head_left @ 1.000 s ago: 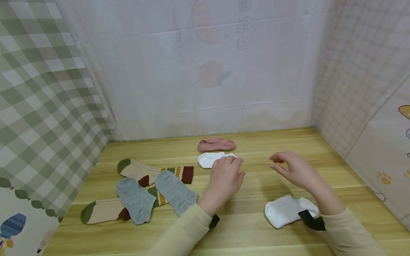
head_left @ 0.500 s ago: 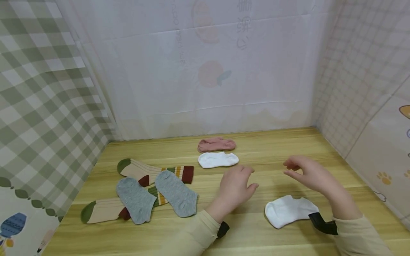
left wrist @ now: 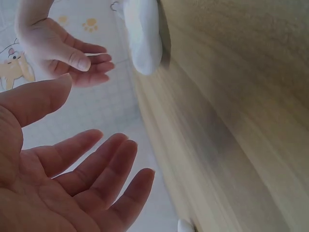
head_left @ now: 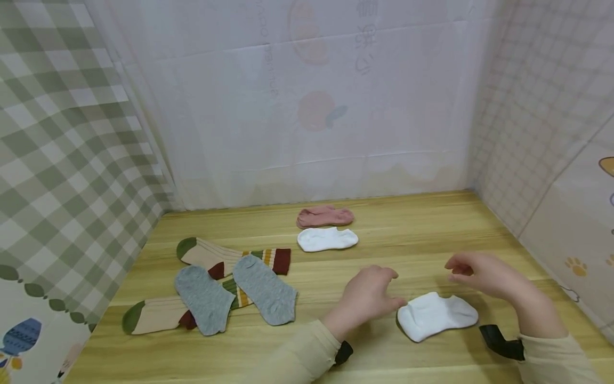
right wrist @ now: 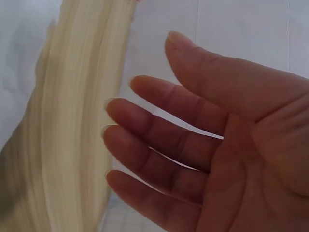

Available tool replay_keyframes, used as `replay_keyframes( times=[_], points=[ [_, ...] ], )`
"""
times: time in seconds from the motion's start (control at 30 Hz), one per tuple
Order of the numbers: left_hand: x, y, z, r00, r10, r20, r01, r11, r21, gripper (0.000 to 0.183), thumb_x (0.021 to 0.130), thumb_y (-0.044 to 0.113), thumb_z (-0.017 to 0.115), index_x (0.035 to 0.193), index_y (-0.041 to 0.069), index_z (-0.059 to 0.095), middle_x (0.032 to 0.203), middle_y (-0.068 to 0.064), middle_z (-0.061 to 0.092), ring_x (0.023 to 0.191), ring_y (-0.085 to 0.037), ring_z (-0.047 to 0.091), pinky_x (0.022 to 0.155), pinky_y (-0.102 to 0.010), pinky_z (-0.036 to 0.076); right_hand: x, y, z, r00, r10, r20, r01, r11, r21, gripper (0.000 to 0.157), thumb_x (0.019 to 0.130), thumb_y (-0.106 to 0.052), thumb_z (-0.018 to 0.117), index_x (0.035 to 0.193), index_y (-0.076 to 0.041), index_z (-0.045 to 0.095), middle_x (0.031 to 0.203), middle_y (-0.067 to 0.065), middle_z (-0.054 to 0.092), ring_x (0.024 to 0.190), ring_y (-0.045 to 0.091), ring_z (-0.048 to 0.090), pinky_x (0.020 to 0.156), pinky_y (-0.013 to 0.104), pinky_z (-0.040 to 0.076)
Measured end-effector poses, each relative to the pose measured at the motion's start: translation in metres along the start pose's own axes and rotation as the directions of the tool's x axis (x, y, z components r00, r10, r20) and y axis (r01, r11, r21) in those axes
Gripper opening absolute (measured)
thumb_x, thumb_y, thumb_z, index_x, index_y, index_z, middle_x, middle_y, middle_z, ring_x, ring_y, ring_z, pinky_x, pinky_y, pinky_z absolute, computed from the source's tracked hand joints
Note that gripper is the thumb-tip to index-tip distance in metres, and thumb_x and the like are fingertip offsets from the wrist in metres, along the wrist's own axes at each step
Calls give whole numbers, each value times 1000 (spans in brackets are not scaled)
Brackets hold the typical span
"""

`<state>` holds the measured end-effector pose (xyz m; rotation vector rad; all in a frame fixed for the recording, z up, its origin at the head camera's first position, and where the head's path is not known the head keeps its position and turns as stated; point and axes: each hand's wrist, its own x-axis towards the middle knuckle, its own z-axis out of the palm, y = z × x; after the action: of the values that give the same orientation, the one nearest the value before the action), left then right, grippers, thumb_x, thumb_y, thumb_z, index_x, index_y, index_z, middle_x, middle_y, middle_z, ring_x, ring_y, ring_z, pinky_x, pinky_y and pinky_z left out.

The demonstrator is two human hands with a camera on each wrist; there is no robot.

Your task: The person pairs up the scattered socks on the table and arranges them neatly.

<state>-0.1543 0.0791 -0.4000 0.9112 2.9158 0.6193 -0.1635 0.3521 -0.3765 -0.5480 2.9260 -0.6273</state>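
Observation:
A white ankle sock [head_left: 435, 317] lies flat on the wooden table, between my two hands in the head view. My left hand [head_left: 366, 296] is on its left side, thumb tip close to the sock's toe, fingers relaxed and holding nothing. Beyond the sock on the right is my right hand [head_left: 486, 274], its fingers loosely bent around nothing. The left wrist view shows the same white sock [left wrist: 144, 36] past the spread left fingers. In the right wrist view the right palm [right wrist: 241, 159] is bare. A second white sock [head_left: 328, 239] lies farther back, beside a pink sock [head_left: 324, 216].
Two grey socks [head_left: 203, 300] lie across two long striped socks [head_left: 158, 316] on the table's left side. Patterned cloth walls [head_left: 307, 106] enclose the wooden table [head_left: 230, 357] at the back and both sides.
Both hands have moved right and toward the near edge, away from the far white sock, which is now fully uncovered. They have come to either side of the near white sock.

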Motion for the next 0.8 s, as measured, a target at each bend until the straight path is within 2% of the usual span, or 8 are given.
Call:
replay_keyframes(
  times=[0.23,0.4,0.57,0.67,0.8],
  points=[
    [2,7,8,999,1,53,-2,1000,18,48,80,45,80,120,19,70,106,8,68,93,-5,62,72,-17,48,-5,7,3,991,75,109,-81,996,49,23,89,-16,75,101,0,66,86,-4,62,78,9,55,67,29,48],
    [3,12,12,997,10,73,-14,999,49,47,78,46,82,114,19,71,90,9,66,82,-4,62,66,-17,46,-8,12,9,989,68,131,-78,995,66,23,84,-14,77,99,0,66,85,-4,61,77,7,55,65,28,47],
    [3,15,16,995,5,97,-8,1000,29,43,75,46,84,105,18,72,79,11,62,73,-3,58,62,-16,43,-9,15,14,988,51,146,-61,996,65,22,82,-12,79,95,-2,65,82,-4,58,74,5,50,63,27,45],
    [4,16,20,995,7,104,-10,1000,21,40,74,45,85,101,18,72,80,12,63,73,-2,57,62,-15,43,-10,16,17,985,63,160,-74,996,59,22,81,-11,79,94,-3,63,80,-4,53,72,6,47,63,27,42],
    [6,18,23,993,-22,120,19,999,26,41,74,45,85,104,19,73,86,13,65,78,-1,58,65,-15,43,-10,16,20,983,87,164,-98,994,57,22,80,-9,79,92,-4,61,78,-2,48,71,10,43,62,28,38]
  ],
)
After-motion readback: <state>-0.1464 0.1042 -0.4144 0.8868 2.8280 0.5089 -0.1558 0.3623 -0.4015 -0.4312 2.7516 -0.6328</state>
